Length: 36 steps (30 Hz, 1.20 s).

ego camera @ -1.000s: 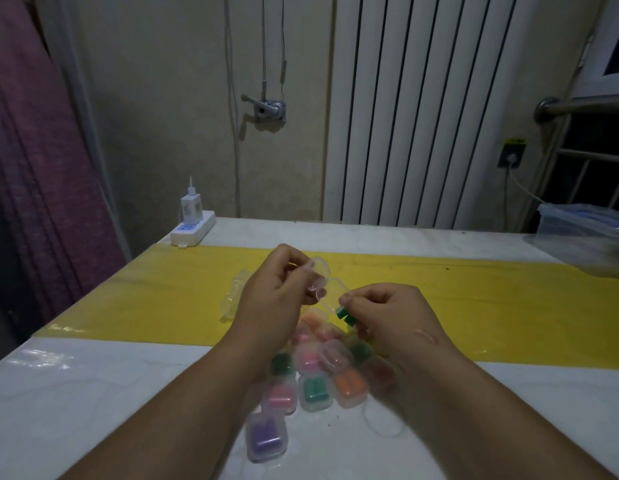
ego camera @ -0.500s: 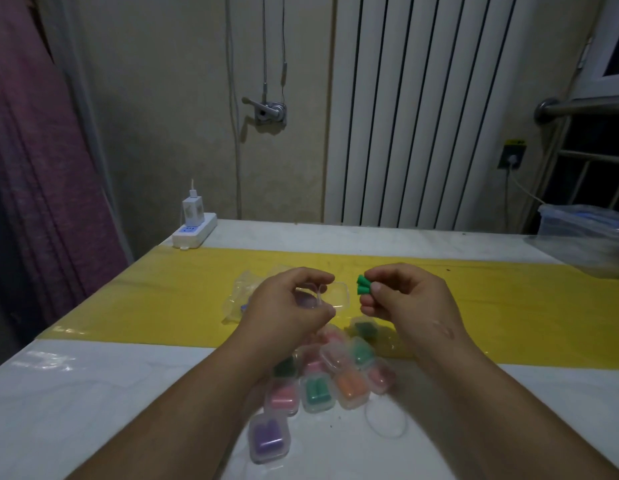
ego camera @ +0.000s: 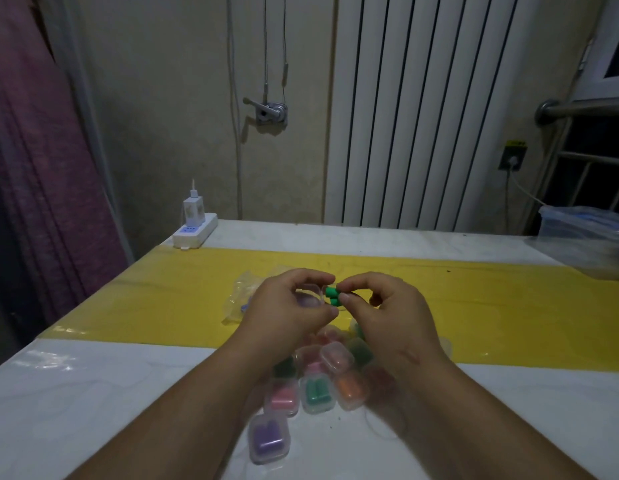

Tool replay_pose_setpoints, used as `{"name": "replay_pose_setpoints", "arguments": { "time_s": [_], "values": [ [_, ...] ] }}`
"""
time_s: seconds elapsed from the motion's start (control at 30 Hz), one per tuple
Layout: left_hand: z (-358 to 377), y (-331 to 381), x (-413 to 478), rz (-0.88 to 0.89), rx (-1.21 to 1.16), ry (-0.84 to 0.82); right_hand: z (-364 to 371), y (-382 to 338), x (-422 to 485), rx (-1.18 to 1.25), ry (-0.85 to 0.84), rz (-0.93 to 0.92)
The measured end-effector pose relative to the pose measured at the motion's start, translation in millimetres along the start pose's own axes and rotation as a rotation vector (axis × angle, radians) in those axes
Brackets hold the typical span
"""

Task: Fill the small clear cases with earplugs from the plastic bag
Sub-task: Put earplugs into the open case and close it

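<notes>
left hand [ego camera: 287, 308] grips clear case [ego camera: 315, 290]; right hand [ego camera: 387, 315] fingers pinch green earplugs [ego camera: 332, 295] just beside it

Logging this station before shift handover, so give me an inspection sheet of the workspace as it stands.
Surface: white table with a yellow strip across it.
Job's things: plastic bag beyond the left hand; filled cases heaped near the wrists.
Clutter: lidded tub at the right edge.
Hands: left hand holds a clear case; right hand pinches green earplugs beside it.
Cables: power strip with charger, far left; cords hang down the wall.
Surroundings: radiator, curtain.
</notes>
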State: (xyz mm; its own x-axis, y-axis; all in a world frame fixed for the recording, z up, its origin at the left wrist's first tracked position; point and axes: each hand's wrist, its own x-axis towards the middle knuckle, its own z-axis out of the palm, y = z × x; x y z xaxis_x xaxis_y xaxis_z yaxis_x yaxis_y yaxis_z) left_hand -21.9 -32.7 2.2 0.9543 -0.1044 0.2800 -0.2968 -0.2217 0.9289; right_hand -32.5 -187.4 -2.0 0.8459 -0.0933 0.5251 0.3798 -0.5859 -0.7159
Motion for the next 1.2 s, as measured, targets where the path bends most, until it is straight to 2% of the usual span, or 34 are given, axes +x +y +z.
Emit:
{"name": "replay_pose_setpoints", "arguments": {
  "time_s": [0.23,0.5,0.67,1.03,1.1,1.2],
  "values": [
    [0.1,2.6,-1.8,-0.019,-0.062,-0.012,1.6,3.5,2.9,-0.041,0.004,0.017],
    [0.7,2.9,-1.8,-0.007,-0.07,-0.045,0.7,1.9,3.0,0.18,0.013,0.159],
    [2.1,2.1,-2.2,-0.015,-0.089,-0.033,1.1,1.4,2.7,0.306,-0.038,0.272],
    [-0.2,5.1,-3.4,-0.017,-0.017,-0.022,0.8,-1.3,3.8,0.39,-0.05,0.325],
    [0.9,7.3,-3.6,-0.054,-0.117,-0.032,1.4,-0.4,4.7,0.452,-0.035,0.337],
    [-0.1,10.7,0.4,-0.171,-0.529,-0.007,-0.7,-1.5,5.7,0.539,0.005,0.331]
  ]
}}
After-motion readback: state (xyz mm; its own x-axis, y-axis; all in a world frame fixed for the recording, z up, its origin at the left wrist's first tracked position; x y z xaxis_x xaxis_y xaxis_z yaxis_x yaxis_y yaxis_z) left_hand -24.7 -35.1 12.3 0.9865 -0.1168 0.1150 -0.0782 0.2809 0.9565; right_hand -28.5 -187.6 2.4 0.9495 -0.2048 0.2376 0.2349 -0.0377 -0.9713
